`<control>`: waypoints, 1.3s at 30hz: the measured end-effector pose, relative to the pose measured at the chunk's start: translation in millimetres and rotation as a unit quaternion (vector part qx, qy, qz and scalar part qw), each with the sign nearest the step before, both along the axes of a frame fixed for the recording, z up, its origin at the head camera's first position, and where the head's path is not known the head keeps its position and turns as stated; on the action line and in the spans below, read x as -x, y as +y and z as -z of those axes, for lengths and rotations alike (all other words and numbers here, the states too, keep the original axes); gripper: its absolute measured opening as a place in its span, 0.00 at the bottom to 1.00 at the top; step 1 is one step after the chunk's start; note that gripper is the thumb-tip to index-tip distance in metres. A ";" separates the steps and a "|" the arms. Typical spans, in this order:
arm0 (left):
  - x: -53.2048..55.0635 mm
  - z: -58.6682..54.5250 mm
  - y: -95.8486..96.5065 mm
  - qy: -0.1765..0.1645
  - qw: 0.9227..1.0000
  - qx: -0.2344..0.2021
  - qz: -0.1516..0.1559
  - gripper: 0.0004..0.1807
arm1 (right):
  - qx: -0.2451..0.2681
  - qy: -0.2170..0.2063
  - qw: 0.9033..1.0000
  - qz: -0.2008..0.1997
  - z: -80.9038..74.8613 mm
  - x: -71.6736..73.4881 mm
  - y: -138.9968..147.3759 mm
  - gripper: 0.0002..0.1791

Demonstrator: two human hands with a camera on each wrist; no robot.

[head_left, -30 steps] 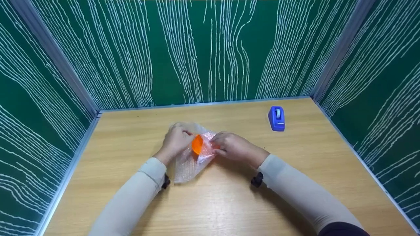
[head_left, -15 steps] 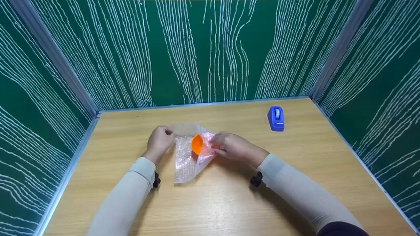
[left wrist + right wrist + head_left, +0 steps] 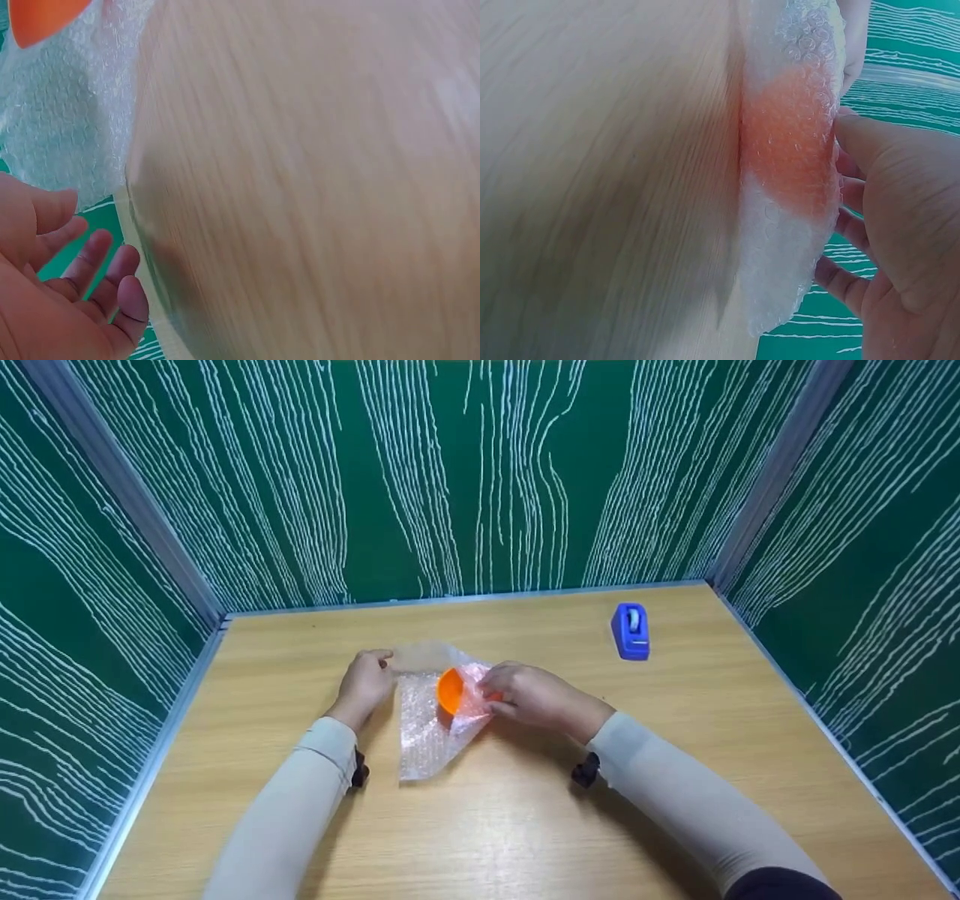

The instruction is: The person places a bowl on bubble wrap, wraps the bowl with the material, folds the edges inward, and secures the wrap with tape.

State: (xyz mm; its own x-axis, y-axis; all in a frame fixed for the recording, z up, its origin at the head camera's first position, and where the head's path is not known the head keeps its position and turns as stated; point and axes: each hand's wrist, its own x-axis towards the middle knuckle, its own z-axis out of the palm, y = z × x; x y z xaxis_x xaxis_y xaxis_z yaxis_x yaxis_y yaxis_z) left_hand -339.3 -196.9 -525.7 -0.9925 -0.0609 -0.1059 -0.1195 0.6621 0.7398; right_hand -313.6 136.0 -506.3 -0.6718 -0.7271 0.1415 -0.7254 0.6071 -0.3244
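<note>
An orange bowl (image 3: pixel 448 691) lies on a sheet of bubble wrap (image 3: pixel 424 735), with a fold of the wrap over its right part. My right hand (image 3: pixel 529 694) holds that fold against the bowl, fingers and thumb spread on the wrap. In the right wrist view the covered part of the bowl (image 3: pixel 791 142) shows through the bubbles. At the sheet's far left corner, my left hand (image 3: pixel 366 682) pinches the edge between thumb and index finger. Its other fingers curl loosely in the left wrist view, below the bubble wrap (image 3: pixel 56 112).
A blue tape dispenser (image 3: pixel 631 631) with a roll of tape stands at the back right of the wooden table (image 3: pixel 495 832). Green panels (image 3: pixel 390 472) with white wavy lines enclose the table at the back and both sides.
My left hand has moved left from the bowl's rim to the sheet's far left corner, then slightly further up. The right hand, bowl and dispenser have stayed in place.
</note>
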 end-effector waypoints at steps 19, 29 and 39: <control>-9.9 -10.0 5.4 0.062 0.998 -0.027 0.019 0.13 | -0.005 0.014 1.000 -0.021 -1.1 4.7 -0.6 0.18; -26.8 -27.4 26.0 0.067 0.995 -0.052 0.056 0.15 | 0.002 0.004 1.000 -0.013 -1.1 4.3 0.6 0.17; -48.9 -33.2 60.5 0.092 0.983 -0.004 0.157 0.16 | 0.001 0.012 1.000 -0.017 -1.2 2.9 0.0 0.17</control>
